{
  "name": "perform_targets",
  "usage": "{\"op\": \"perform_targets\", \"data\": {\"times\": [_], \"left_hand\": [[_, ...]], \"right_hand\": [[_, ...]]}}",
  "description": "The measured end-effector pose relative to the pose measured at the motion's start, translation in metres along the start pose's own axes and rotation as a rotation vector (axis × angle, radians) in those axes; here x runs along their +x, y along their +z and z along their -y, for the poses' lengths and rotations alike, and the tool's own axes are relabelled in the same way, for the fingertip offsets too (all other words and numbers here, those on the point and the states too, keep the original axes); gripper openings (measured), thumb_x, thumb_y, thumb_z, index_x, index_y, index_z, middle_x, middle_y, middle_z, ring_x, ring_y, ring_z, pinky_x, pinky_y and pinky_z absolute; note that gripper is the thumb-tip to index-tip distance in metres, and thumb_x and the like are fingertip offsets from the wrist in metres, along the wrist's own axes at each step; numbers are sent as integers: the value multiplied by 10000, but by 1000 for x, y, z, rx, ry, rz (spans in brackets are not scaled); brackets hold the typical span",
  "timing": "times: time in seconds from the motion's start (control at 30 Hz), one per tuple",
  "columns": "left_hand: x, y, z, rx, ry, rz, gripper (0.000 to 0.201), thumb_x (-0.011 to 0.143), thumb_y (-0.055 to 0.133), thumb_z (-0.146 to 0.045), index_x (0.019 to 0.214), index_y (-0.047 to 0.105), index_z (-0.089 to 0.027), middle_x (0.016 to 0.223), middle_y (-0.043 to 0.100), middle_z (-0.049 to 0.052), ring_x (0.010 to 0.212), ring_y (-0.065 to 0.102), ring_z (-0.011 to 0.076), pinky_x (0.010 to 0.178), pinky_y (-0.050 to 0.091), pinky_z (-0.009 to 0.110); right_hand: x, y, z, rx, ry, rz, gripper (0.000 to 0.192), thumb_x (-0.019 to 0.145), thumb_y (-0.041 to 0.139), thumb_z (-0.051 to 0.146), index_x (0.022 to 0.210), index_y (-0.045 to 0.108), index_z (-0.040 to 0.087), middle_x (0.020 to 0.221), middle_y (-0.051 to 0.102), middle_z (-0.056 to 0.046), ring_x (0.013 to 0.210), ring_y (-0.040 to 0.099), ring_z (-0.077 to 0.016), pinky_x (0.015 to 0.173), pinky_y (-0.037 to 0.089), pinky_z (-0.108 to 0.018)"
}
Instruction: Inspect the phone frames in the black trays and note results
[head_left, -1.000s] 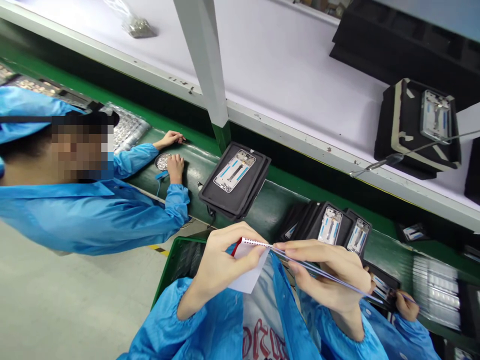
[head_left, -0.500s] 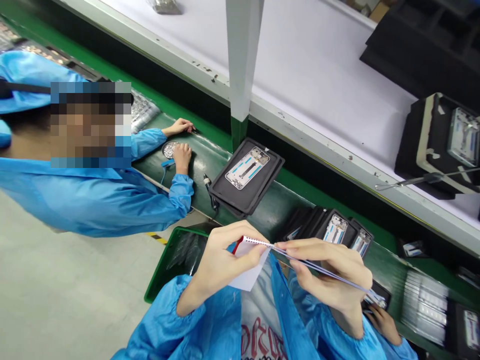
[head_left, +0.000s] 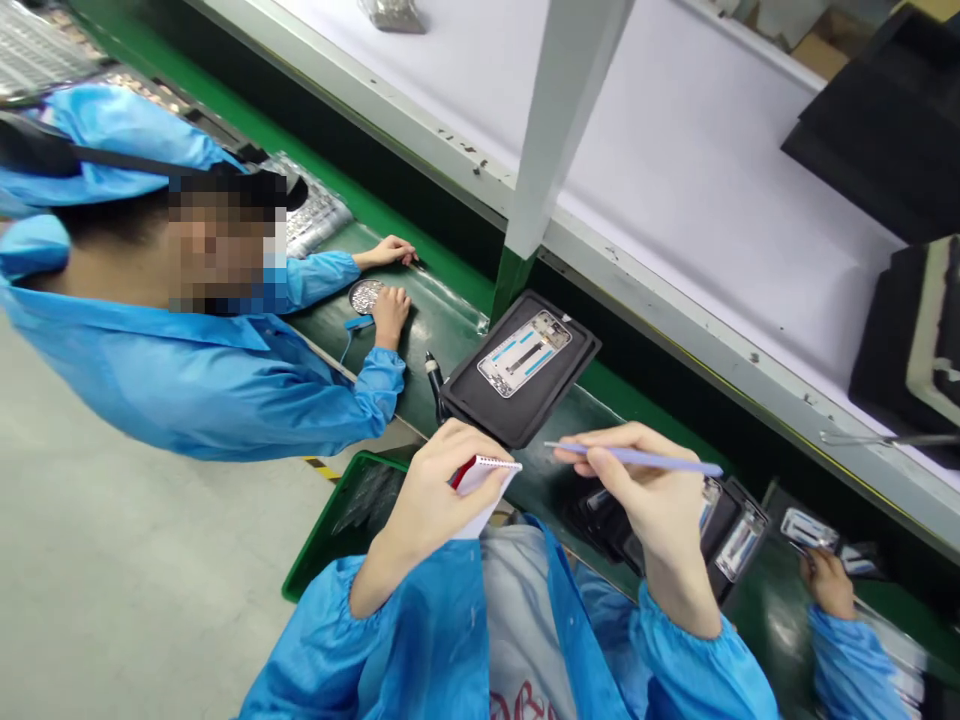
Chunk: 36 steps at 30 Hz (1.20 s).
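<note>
Clamped in the left hand (head_left: 433, 492) is a small white notepad (head_left: 480, 480) with a spiral edge and a red corner, fingers curled over its top. Pinched between the thumb and fingers of the right hand (head_left: 643, 492) is a thin pale-blue strip (head_left: 637, 459), lying nearly level and pointing toward the notepad, a small gap between the 2. Both hands hover above the near edge of a dark green conveyor belt (head_left: 555, 420). On the belt just beyond them sits a black tray (head_left: 525, 400) carrying 1 phone frame (head_left: 523, 353), with more black trays (head_left: 731, 530) under the right wrist. Left of it, a co-worker (head_left: 187, 350) in a blue smock rests both hands on the belt. Above runs a white shelf (head_left: 675, 160) on a white post (head_left: 559, 120). Below, grey floor (head_left: 112, 600) and a green crate (head_left: 352, 520).
</note>
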<state>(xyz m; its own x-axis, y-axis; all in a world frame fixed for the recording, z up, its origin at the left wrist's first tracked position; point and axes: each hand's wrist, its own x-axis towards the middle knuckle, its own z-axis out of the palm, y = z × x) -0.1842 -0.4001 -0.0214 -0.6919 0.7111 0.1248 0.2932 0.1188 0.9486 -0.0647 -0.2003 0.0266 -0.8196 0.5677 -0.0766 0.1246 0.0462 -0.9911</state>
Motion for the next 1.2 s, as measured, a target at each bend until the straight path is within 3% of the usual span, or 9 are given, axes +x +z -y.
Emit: {"op": "perform_targets", "data": {"times": [0.1,0.17,0.4,1.2], "left_hand": [[4,-2,29,209,11,-43,123,975,777,-202,925,853,-284,1247,891,81,1220,725,342,1080,591,518],[6,2,44,312,-10,-38,124,971,777,-194,935,847,-289,1411,845,75,1373,653,382,1136,542,575],[14,18,71,415,-68,2,136,964,772,-158,960,834,-280,1488,808,85,1432,604,415,1069,520,566],[16,16,75,416,-63,14,192,1014,689,-151,946,818,-275,1539,783,50,1407,602,392,1061,496,562]], "right_hand": [[41,15,-28,30,97,42,443,849,977,629,888,855,205,918,915,-110,834,917,-282,714,766,-312],[64,25,-47,8,136,66,539,793,978,710,881,826,200,926,912,-121,865,919,-304,759,777,-350],[93,37,-90,-81,238,125,570,763,972,729,876,785,202,900,898,-118,883,918,-319,813,773,-365],[95,40,-96,-148,223,156,408,832,954,591,869,788,221,865,885,-84,858,907,-292,749,747,-345]]}}
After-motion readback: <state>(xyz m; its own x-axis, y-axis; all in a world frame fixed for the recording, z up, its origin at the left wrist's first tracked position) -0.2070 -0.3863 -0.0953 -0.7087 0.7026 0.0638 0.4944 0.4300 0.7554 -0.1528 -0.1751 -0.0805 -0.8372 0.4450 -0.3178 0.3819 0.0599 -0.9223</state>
